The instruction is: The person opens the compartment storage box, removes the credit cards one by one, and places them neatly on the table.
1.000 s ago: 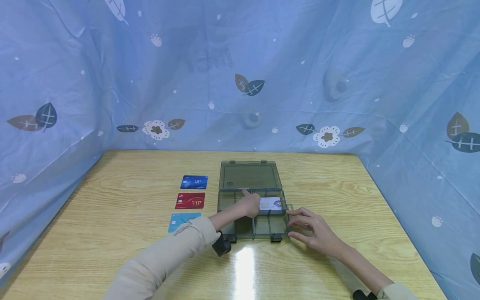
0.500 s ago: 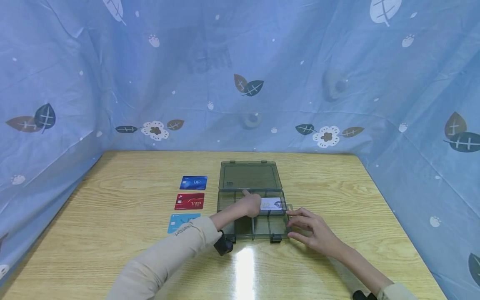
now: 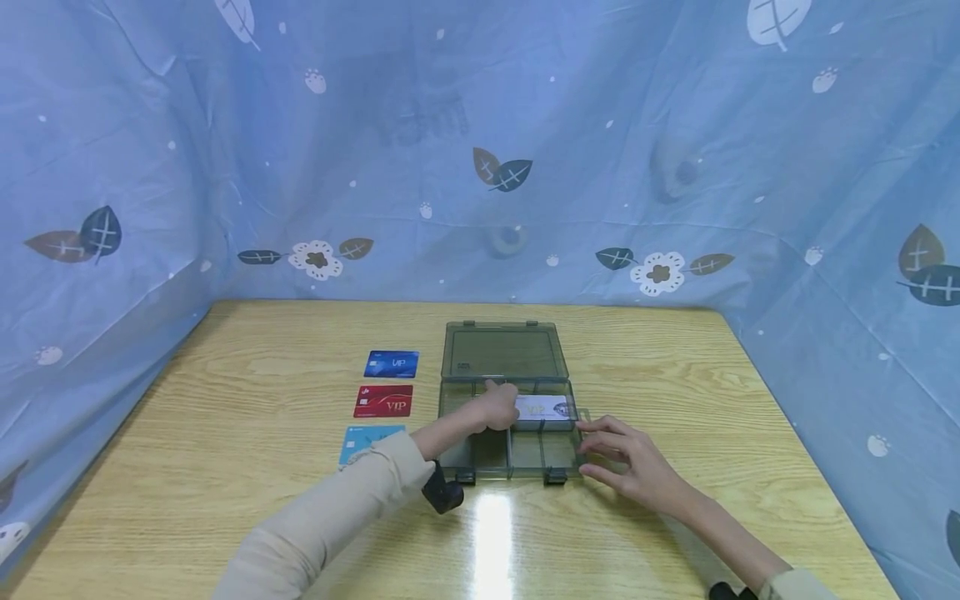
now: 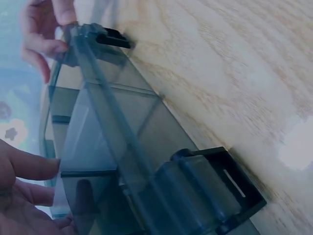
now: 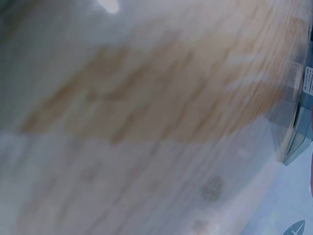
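Note:
In the head view, a smoky clear plastic compartment box [image 3: 488, 473] lies with its lid [image 3: 504, 350] folded back. My left hand [image 3: 493, 407] reaches into its back row and pinches the left end of a white VIP card [image 3: 546, 408]. That card spans the right part of the back row. The left wrist view shows the left thumb and fingers [image 4: 34, 165] right at the near compartments, seen partly through the tinted wall. At the box's right side, my right hand [image 3: 633, 467] rests its relaxed, spread fingertips against the wall. The right wrist view shows mostly tabletop.
Left of the box a blue VIP card [image 3: 391, 364], a red VIP card [image 3: 383, 402] and a light blue card [image 3: 367, 438] lie in a column, the last partly under my left sleeve [image 3: 337, 508]. Black latches [image 3: 555, 476] stick out at the box's front. A patterned blue curtain [image 3: 480, 150] surrounds the wooden table [image 3: 285, 358].
My left hand has shifted slightly left relative to the box, and a little more of the white card shows. The right hand stays in place. The head view has shifted slightly.

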`<control>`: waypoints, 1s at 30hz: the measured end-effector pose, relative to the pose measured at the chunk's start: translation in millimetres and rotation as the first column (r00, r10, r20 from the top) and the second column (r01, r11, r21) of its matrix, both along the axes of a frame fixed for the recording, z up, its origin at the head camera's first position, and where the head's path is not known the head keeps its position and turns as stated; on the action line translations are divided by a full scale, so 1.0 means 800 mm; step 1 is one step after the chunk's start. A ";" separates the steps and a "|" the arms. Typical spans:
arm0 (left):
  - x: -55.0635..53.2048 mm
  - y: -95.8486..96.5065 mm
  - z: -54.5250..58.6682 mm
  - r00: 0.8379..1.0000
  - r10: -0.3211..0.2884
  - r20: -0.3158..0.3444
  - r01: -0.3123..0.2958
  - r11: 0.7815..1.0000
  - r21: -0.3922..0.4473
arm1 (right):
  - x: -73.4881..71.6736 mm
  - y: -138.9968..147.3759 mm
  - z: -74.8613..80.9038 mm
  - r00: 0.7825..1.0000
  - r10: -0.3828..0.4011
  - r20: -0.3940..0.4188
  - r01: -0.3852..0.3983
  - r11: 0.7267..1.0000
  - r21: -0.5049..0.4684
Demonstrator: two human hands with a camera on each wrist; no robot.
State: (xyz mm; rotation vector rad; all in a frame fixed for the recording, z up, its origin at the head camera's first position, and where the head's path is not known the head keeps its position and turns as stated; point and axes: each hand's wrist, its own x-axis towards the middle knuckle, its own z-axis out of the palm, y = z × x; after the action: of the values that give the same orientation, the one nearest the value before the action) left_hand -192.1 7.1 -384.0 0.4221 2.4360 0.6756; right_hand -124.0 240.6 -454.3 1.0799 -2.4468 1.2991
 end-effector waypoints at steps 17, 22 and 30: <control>0.015 -0.014 0.011 0.991 0.025 -0.129 -0.010 0.994 0.110 | 0.015 -0.018 0.043 1.000 0.006 -0.018 -0.006 1.000 -0.004; 0.023 -0.009 0.010 0.974 0.036 -0.224 -0.025 0.998 0.050 | 0.014 -0.018 0.043 1.000 0.009 0.002 -0.009 1.000 0.000; 0.018 -0.004 0.000 0.970 0.094 -0.222 -0.016 0.945 0.328 | 0.016 -0.018 0.044 1.000 0.009 0.004 -0.009 1.000 -0.002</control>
State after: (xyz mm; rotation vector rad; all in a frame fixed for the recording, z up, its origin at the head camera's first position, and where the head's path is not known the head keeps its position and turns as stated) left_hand -178.0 4.3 -383.8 0.5947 2.5692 1.1163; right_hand -111.5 225.9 -419.1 1.0908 -2.4459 1.3068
